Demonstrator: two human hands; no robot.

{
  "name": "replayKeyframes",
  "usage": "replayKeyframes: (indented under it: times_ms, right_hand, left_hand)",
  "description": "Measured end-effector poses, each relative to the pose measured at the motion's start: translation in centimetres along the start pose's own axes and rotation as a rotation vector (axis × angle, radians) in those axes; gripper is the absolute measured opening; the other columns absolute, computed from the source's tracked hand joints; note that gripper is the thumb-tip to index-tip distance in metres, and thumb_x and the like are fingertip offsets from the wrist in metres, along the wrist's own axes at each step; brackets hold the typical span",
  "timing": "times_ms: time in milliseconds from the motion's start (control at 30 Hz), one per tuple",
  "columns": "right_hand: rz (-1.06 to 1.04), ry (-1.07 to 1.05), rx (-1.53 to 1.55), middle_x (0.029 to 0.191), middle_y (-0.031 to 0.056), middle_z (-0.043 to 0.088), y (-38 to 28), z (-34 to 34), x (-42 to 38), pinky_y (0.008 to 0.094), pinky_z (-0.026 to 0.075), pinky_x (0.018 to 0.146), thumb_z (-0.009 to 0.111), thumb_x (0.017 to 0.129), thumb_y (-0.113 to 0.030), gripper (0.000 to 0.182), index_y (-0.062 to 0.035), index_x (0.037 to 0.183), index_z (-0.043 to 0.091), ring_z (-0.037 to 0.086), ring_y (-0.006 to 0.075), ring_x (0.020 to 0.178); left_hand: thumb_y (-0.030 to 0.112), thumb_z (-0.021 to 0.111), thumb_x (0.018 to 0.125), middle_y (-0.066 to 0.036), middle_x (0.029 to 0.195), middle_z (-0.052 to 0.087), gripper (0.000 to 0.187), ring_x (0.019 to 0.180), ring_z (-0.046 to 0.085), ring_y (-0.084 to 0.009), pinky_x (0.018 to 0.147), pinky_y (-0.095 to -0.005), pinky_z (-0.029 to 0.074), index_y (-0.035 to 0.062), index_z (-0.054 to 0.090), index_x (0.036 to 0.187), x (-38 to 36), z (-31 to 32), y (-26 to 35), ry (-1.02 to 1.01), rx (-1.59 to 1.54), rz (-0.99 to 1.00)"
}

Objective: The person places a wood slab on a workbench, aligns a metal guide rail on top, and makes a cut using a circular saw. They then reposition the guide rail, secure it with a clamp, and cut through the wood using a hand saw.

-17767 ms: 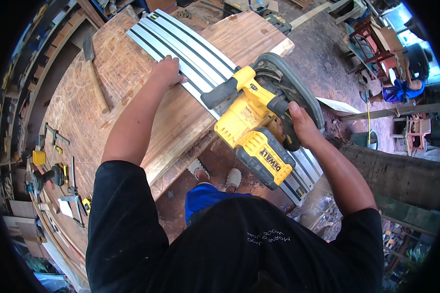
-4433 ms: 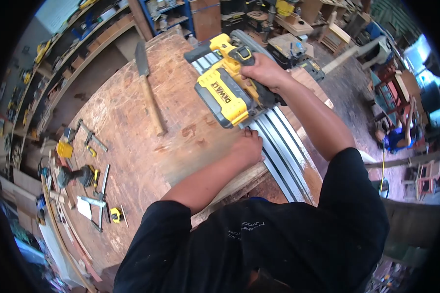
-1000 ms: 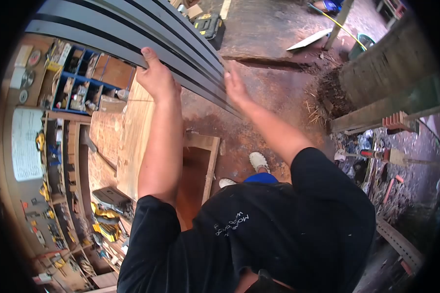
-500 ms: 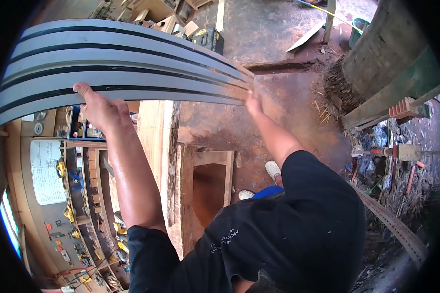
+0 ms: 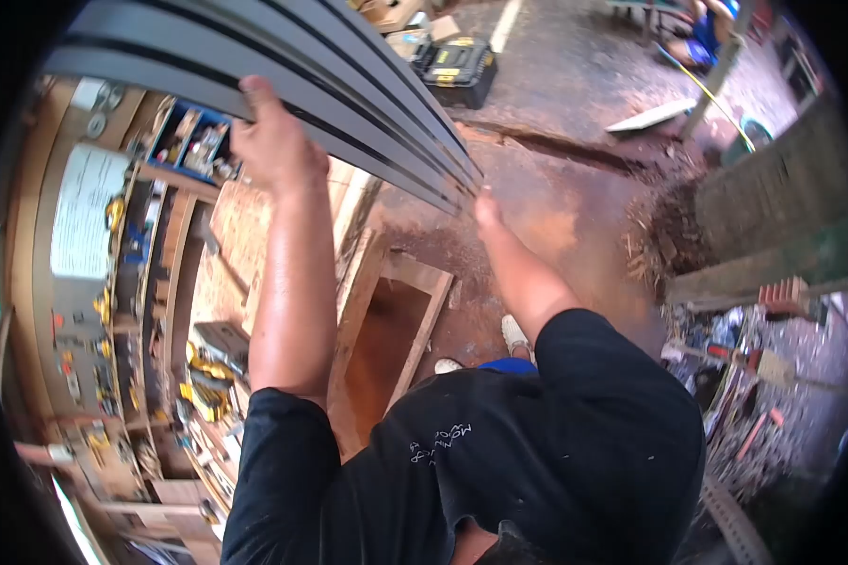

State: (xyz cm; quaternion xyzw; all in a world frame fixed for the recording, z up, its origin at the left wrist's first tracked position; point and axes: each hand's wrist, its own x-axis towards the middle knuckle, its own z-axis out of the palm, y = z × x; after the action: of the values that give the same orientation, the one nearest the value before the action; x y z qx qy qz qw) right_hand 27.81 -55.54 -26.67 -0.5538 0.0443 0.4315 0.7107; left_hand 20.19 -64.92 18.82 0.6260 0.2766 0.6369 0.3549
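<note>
A long grey panel with black lengthwise grooves stretches from the upper left down to a narrow end near the middle of the view. My left hand grips its lower edge, thumb on the grooved face and the other fingers hidden behind. At the narrow end, my right hand is closed on the corner, its fingers mostly out of sight. The panel is held up in the air, tilted, its far end cut off by the top of the view.
Below the panel stands a wooden workbench with an open frame. Yellow power tools and shelves line the left. A black toolbox sits on the floor ahead. At right are a wooden post and a debris heap; another person is far off.
The panel has swung, its left end rising out of view and its slope steepening. My left hand has shifted right and up in view. The view has turned, bringing another person into sight.
</note>
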Motion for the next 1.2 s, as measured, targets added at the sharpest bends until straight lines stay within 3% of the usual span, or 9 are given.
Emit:
replayKeyframes:
  times_ms: [100,167,267,400,467,667,833,1100,1200]
  right_hand:
    - [-0.036,0.028,-0.269,0.141,0.0308,0.038,1.2,-0.1,0.0,0.0431,0.027,0.111,0.035,0.094,-0.057,0.079,0.0090,0.137,0.036,0.034,0.0399,0.135]
    - [-0.155,0.071,-0.327,0.143,0.0304,0.035,0.6,-0.9,-2.4,0.0414,0.025,0.112,0.040,0.093,-0.058,0.082,0.0070,0.142,0.028,0.032,0.0395,0.136]
    - [-0.494,0.008,-0.435,0.146,0.0269,0.034,-3.2,-1.4,-5.3,0.0405,0.023,0.113,0.046,0.092,-0.058,0.083,0.0041,0.144,0.027,0.031,0.0375,0.137]
    - [-0.574,-0.397,-0.366,0.150,0.0185,0.033,-8.9,2.2,-10.7,0.0424,0.021,0.113,0.046,0.092,-0.059,0.079,-0.0052,0.147,0.028,0.028,0.0304,0.140]
    - [-0.444,-0.734,-0.366,0.153,0.0158,0.027,-10.6,5.1,-15.0,0.0524,0.011,0.112,0.030,0.094,-0.065,0.079,-0.0075,0.148,0.026,0.022,0.0269,0.143]
    - [-0.310,-1.437,-0.258,0.125,0.0163,0.056,-9.6,16.9,-32.7,0.0351,0.044,0.095,0.049,0.099,-0.033,0.048,0.0042,0.129,0.046,0.056,0.0218,0.114]
    - [-0.580,-1.539,-0.647,0.081,-0.0011,0.064,2.2,25.7,-48.1,0.0215,0.045,0.063,0.060,0.095,-0.021,0.023,-0.0002,0.104,0.063,0.056,0.0080,0.069]
    - [-0.570,-1.751,-1.022,0.068,0.0002,0.055,30.6,33.3,-65.4,0.0316,0.042,0.056,0.068,0.088,-0.031,0.031,-0.0024,0.079,0.062,0.050,0.0105,0.065]
    - [-0.520,-1.869,-1.125,0.081,0.0069,0.067,36.6,33.7,-70.8,0.0318,0.049,0.072,0.066,0.090,-0.027,0.028,0.0009,0.095,0.066,0.058,0.0132,0.076]
  left_hand:
    - [0.040,0.063,0.092,0.005,0.069,0.052,0.036,0.067,0.046,-0.0051,0.059,-0.0233,0.039,0.0055,0.056,0.082,1.3,-3.8,-2.9,-0.123,-0.172,0.088]
    - [0.040,0.066,0.089,0.004,0.058,0.050,0.034,0.047,0.042,-0.0062,0.041,-0.0263,0.034,0.0078,0.057,0.085,2.1,-7.4,-5.0,-0.132,-0.068,0.226]
    - [0.042,0.062,0.092,0.000,0.075,0.061,0.041,0.068,0.052,-0.0107,0.060,-0.0290,0.044,0.0015,0.064,0.086,-0.9,-13.0,-3.0,-0.093,0.285,0.033]
    - [0.037,0.062,0.092,0.000,0.086,0.065,0.039,0.079,0.056,-0.0089,0.070,-0.0298,0.049,-0.0009,0.067,0.100,-3.1,-22.0,-5.1,-0.237,0.079,-0.126]
    - [0.036,0.062,0.093,0.000,0.086,0.066,0.039,0.081,0.057,-0.0082,0.071,-0.0277,0.049,-0.0010,0.067,0.101,-5.1,-25.8,-6.2,-0.207,-0.042,-0.112]
    - [0.035,0.061,0.093,-0.002,0.093,0.067,0.039,0.087,0.058,-0.0082,0.077,-0.0266,0.050,-0.0006,0.065,0.108,-11.1,-44.0,-7.5,-0.107,0.002,-0.199]
    - [0.034,0.063,0.092,-0.004,0.095,0.067,0.038,0.089,0.059,-0.0105,0.081,-0.0290,0.049,-0.0012,0.065,0.107,-18.8,-62.3,-6.9,0.067,0.075,-0.248]
    - [0.044,0.058,0.093,-0.021,0.109,0.065,0.055,0.104,0.061,-0.0270,0.090,-0.0383,0.047,-0.0061,0.057,0.117,-25.8,-85.1,1.7,1.023,0.571,-0.111]
    - [0.045,0.058,0.092,-0.026,0.126,0.055,0.068,0.117,0.053,-0.0313,0.100,-0.0400,0.041,-0.0117,0.046,0.129,-29.2,-93.4,0.7,1.180,0.789,-0.220]
